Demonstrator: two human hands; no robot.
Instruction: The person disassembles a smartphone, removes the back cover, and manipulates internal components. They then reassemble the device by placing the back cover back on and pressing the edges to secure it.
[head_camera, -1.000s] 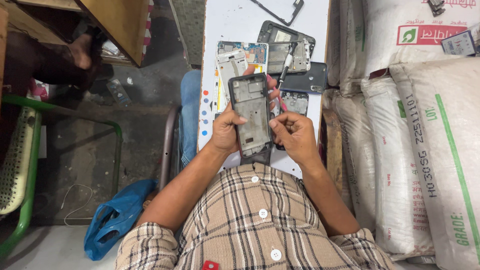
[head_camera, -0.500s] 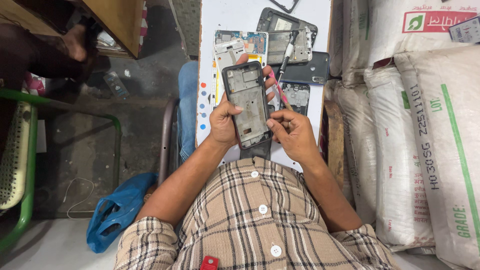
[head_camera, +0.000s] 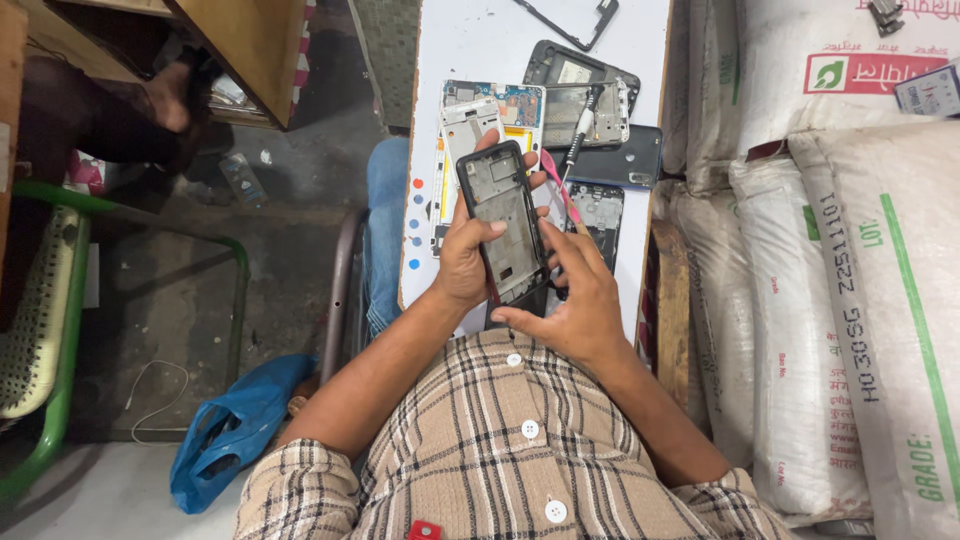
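While the left hand grips the phone frame over the counter's near edge, the right hand's fingers press it; seating calls for steady pressure.

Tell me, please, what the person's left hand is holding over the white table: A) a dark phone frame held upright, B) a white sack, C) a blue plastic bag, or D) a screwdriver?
A: the left hand grips a dark phone frame from its side, while the right hand touches its lower edge; the screwdriver lies on the phone parts on the white table.
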